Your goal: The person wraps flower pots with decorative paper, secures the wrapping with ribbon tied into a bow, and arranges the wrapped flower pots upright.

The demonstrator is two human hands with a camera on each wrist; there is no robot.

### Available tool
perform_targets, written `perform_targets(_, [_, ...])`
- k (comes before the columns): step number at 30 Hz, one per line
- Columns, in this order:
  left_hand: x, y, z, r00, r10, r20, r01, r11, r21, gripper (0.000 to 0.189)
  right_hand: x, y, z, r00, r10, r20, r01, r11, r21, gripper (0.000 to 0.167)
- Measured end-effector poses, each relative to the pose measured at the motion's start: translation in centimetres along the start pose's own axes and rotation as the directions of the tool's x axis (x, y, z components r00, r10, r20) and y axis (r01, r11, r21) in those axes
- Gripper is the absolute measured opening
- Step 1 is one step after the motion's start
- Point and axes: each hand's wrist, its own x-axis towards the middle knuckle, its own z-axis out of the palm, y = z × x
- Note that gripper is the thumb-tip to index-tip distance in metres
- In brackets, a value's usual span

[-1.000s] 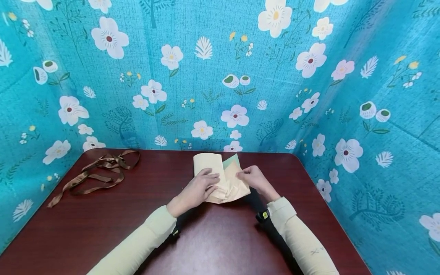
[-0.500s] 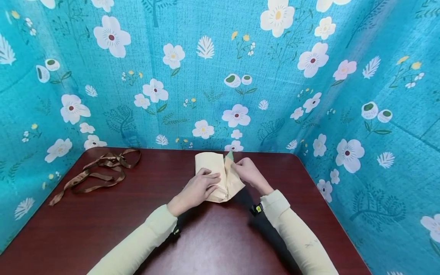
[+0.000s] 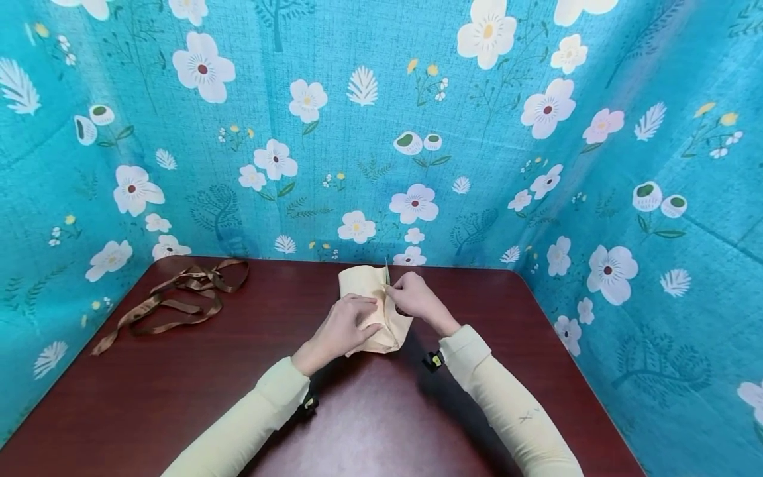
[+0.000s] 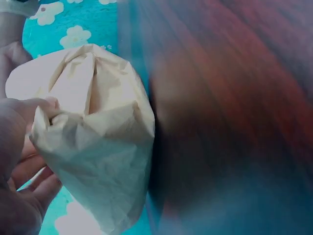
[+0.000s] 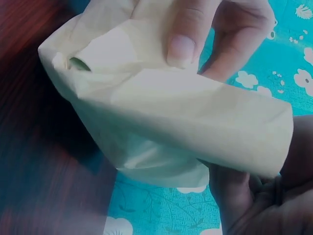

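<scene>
A bundle of cream wrapping paper (image 3: 359, 278) stands near the table's back edge, its end facing me. My left hand (image 3: 341, 324) holds it from the left, thumb on the pleated end and fingers over the side. In the left wrist view the paper (image 4: 105, 152) shows creased folds and a tucked pleat. My right hand (image 3: 419, 301) pinches a flap on the right side. The right wrist view shows this folded flap (image 5: 210, 117) between both hands, and a small green edge (image 5: 80, 63) peeks out at the end. What the paper wraps is hidden.
A tangled brown ribbon (image 3: 187, 298) lies at the back left of the dark red-brown table (image 3: 381, 411). Blue flowered cloth (image 3: 334, 132) hangs behind the table and along its sides.
My right hand has moved left with the paper flap, folding it in toward the bundle. The pale green inner side has narrowed to a thin edge. My left hand keeps its hold.
</scene>
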Motion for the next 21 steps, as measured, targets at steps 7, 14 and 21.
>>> perform_targets(7, [0.0, -0.5, -0.1, 0.999, -0.022, -0.039, 0.02, 0.998, -0.051, 0.032, 0.0, -0.3, 0.4, 0.999, -0.035, 0.029, 0.036, 0.999, -0.023, 0.055])
perform_targets(14, [-0.6, -0.2, -1.1, 0.999, -0.036, -0.024, 0.034, 0.994, -0.105, 0.021, 0.1, -0.7, 0.6, 0.997, -0.077, -0.012, 0.076, 0.994, -0.073, 0.055])
perform_targets(21, [-1.2, -0.1, -1.8, 0.994, -0.063, 0.095, 0.068, 0.996, -0.055, 0.028, 0.3, -1.3, 0.9, 0.989, -0.144, -0.038, 0.135, 0.974, -0.181, 0.056])
